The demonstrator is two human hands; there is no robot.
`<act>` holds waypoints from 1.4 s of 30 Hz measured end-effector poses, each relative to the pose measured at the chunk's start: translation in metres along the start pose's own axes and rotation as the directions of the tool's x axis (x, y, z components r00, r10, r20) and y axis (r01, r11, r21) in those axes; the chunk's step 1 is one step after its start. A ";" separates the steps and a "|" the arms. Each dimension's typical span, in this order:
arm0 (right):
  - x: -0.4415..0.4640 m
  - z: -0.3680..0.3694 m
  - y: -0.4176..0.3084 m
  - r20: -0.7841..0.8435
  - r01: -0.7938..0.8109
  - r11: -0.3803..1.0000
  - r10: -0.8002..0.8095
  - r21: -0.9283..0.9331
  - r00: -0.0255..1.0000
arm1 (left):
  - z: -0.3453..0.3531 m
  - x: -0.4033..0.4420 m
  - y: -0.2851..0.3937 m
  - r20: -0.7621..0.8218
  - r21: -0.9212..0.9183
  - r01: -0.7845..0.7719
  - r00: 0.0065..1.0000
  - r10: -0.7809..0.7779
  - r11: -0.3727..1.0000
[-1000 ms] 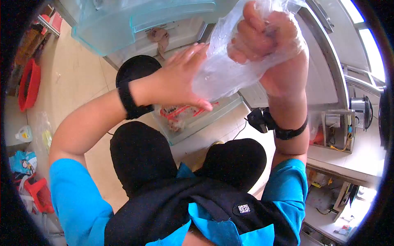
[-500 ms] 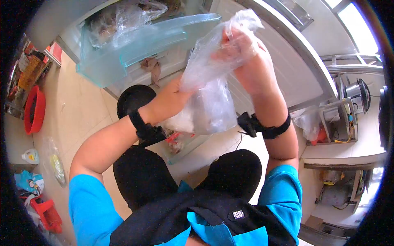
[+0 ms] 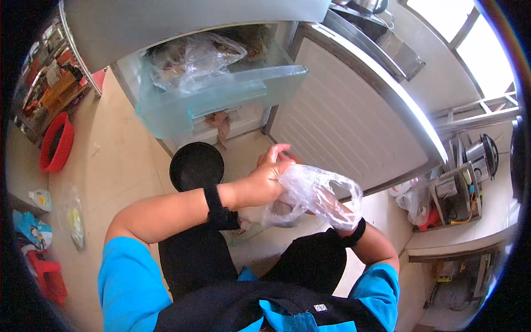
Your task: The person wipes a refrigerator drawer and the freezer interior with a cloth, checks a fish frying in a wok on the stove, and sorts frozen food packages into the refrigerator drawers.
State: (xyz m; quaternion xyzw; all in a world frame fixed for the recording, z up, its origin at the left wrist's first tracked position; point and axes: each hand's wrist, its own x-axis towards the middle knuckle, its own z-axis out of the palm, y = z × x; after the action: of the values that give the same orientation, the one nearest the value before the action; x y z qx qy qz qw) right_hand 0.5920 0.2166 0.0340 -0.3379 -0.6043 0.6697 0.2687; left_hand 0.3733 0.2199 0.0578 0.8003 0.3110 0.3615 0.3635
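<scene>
A clear plastic bag [image 3: 318,185] is bunched over my right forearm, in front of my knees. My left hand [image 3: 263,180] has hold of the bag's near edge, with some fingertips sticking up above it. Crumpled film covers my right hand [image 3: 326,203], and its fingers are hidden under the bag and behind the left hand. Beyond both hands stands a pulled-out, see-through freezer drawer [image 3: 221,94]. In it lies a clear bag of food [image 3: 191,58] whose contents I cannot make out.
The fridge door [image 3: 354,105] stands wide to the right. A round black pan or lid [image 3: 197,167] lies on the floor below the drawer. At left are a red basket [image 3: 57,144] and a bagged vegetable [image 3: 75,224]. A shelf with a cooker [image 3: 480,157] is at right.
Both hands have come down toward my knees with the plastic bag. It was stretched up high before and is now bunched around the right forearm. The view has tilted upward.
</scene>
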 end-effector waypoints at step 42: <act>0.240 -0.061 -0.222 0.232 0.440 -0.030 -0.880 -0.898 0.415 | -0.227 -0.050 0.035 -0.434 0.684 0.327 0.901 0.004 0.652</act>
State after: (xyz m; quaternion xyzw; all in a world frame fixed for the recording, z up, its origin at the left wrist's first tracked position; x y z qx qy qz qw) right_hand 0.4778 0.4674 0.2204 -0.2051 -0.8581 -0.0738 0.4649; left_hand 0.1713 0.2444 0.1761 0.7550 0.5693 0.3234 -0.0341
